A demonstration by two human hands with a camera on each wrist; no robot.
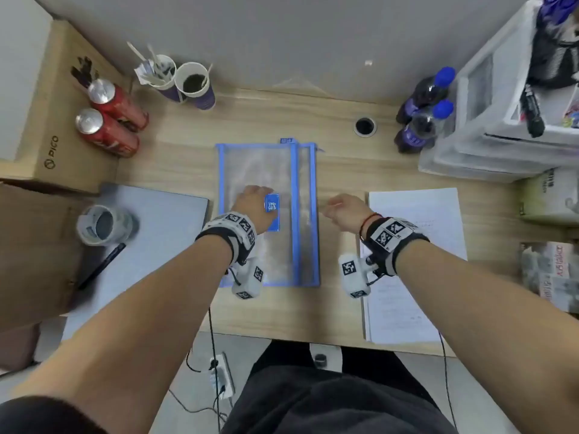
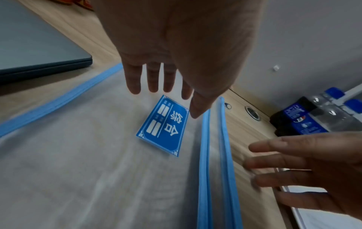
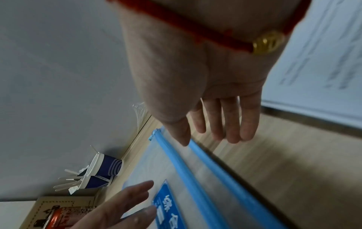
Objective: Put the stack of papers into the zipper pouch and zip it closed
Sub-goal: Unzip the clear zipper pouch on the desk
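The zipper pouch, translucent mesh with blue trim and a blue label, lies flat in the middle of the desk. Two blue bands run along its right side, and a small zip pull sits at their far end. My left hand is over the pouch beside the label with straight fingers; whether they touch it is unclear. My right hand hovers just off the pouch's right edge, its fingers straight and empty. The stack of papers lies on the desk to the right.
A closed grey laptop lies to the left with a tape roll and a pen on it. Two red cans, paper cups, dark bottles and plastic drawers line the back.
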